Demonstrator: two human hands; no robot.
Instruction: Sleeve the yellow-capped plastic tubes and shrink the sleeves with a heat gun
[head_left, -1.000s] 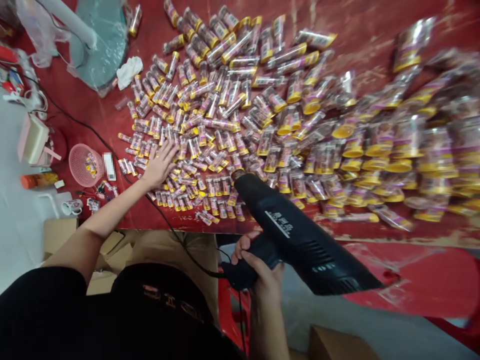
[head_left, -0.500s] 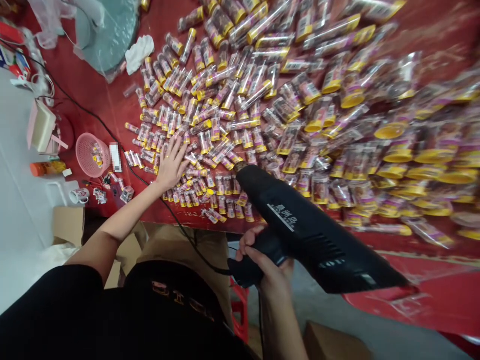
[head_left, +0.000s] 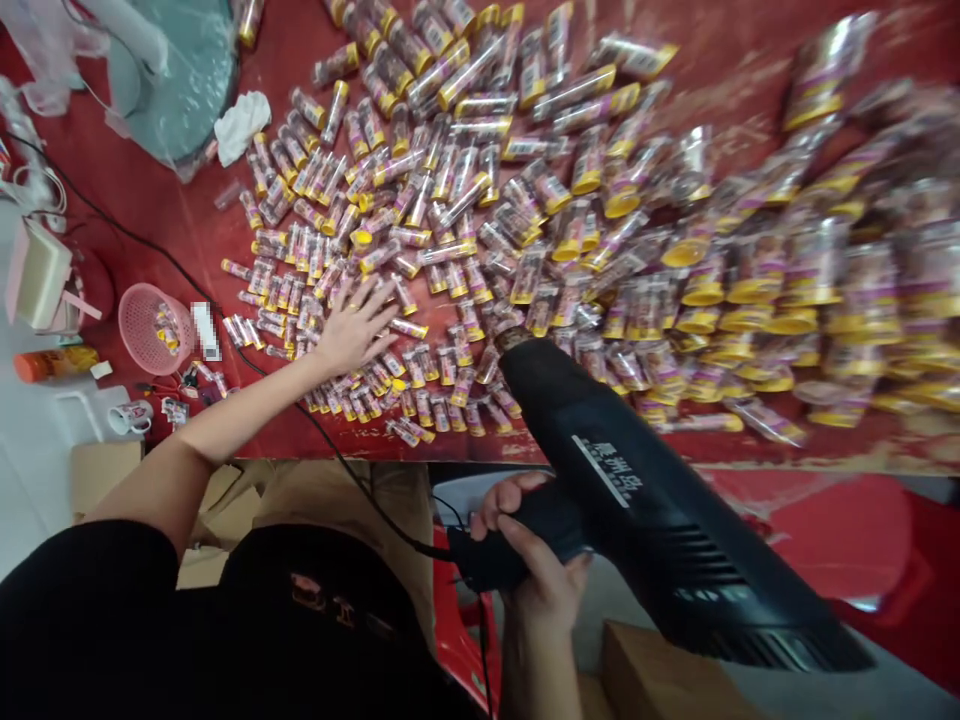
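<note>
My right hand (head_left: 536, 530) grips the handle of a black heat gun (head_left: 652, 500), its metal nozzle pointing at the table's tubes. A power cord runs from the handle across to the upper left. Spread flat with fingers apart, my left hand (head_left: 356, 328) rests on a crowd of small clear tubes (head_left: 442, 270) with yellow ends and purple labels. Some tubes stand upright near the front edge, and others lie on their sides. What lies under my left palm is hidden. The nozzle tip is close to several tubes; I cannot tell whether it touches any.
The red table (head_left: 720, 60) carries many more tubes toward the right, blurred there. On the left are a pink basket (head_left: 131, 340) with small pieces inside, an orange-capped bottle (head_left: 56, 363), a mug (head_left: 130, 417) and a teal round base (head_left: 172, 110). Cardboard boxes (head_left: 667, 680) sit below the table.
The view has shifted to the right. My left hand has slid right over the tubes, disturbing some of them. The heat gun has swung slightly, its rear end lower, still in my right hand.
</note>
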